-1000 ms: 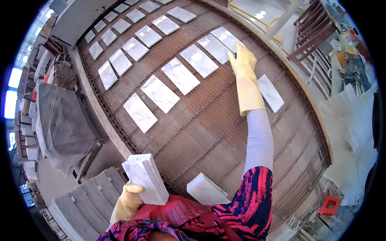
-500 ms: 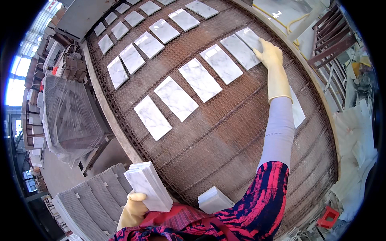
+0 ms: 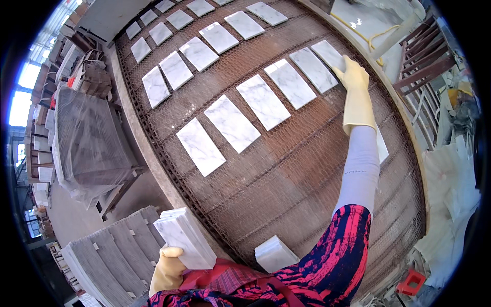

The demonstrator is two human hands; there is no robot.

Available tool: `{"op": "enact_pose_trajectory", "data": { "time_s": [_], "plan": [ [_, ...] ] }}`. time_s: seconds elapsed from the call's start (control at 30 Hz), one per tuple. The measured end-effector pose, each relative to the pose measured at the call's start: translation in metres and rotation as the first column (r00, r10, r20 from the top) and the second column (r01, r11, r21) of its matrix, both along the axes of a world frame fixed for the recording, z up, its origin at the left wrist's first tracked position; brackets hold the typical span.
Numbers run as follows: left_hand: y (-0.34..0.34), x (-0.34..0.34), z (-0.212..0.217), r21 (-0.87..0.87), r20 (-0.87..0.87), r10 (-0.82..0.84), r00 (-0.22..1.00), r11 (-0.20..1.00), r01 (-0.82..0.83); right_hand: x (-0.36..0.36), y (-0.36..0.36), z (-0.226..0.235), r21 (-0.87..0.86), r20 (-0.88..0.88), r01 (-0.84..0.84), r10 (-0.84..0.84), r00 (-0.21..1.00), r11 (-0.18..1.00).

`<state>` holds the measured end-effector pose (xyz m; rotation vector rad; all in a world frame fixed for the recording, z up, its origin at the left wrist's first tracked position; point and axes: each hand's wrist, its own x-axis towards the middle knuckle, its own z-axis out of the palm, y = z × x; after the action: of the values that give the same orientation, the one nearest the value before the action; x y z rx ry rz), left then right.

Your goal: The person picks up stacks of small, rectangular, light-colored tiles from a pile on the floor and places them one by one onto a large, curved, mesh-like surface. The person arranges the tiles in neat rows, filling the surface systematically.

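Note:
My right hand [image 3: 354, 77], in a cream rubber glove, reaches over the wire-mesh conveyor [image 3: 286, 169]. Its thumb and fingers are on the near right part of a white, grey-veined marble tile [image 3: 326, 53], at the right end of a slanting row. Beside that tile lies another marble tile [image 3: 313, 70]. Low at the left, my gloved left hand [image 3: 169, 266] grips a stack of marble tiles [image 3: 185, 238] by its side. A second stack of tiles [image 3: 276, 253] rests at the conveyor's near edge. My right forearm partly hides one more tile [image 3: 382, 147].
Further rows of tiles [image 3: 199, 53] lie toward the far end. Left of the conveyor's rim [image 3: 148, 148] stand a plastic-wrapped stack [image 3: 92, 143] and a pile of grey slabs [image 3: 110, 256]. On the right are a brown metal rack [image 3: 424, 51], a yellow hose [image 3: 353, 25] and a red plastic piece [image 3: 410, 282].
The view has shifted slightly, so the rows appear further right. My right hand stays at the same end tile. The left hand still holds its stack, almost unmoved.

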<state>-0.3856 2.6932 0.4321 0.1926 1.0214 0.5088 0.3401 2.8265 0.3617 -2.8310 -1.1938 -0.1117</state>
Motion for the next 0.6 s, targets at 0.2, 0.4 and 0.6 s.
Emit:
{"op": "enact_pose_trajectory", "data": {
  "time_s": [0.2,0.4,0.6],
  "plan": [
    [0.040,0.045,-0.004,0.157,0.010,-0.175,0.985,0.973,0.171,-0.192,-0.067,0.027,0.564,-0.332,-0.283,0.526,0.783,0.776],
    [0.060,0.187,0.019,0.431,-0.247,-0.285,0.926,0.824,0.368,-0.394,-0.199,0.078,0.460,-0.848,0.006,0.436,0.302,0.888],
    [0.007,0.251,0.034,0.560,-0.423,-0.569,0.705,0.447,0.697,-0.371,-0.238,0.074,0.332,-0.943,0.514,0.277,0.184,0.791]
  ]
}}
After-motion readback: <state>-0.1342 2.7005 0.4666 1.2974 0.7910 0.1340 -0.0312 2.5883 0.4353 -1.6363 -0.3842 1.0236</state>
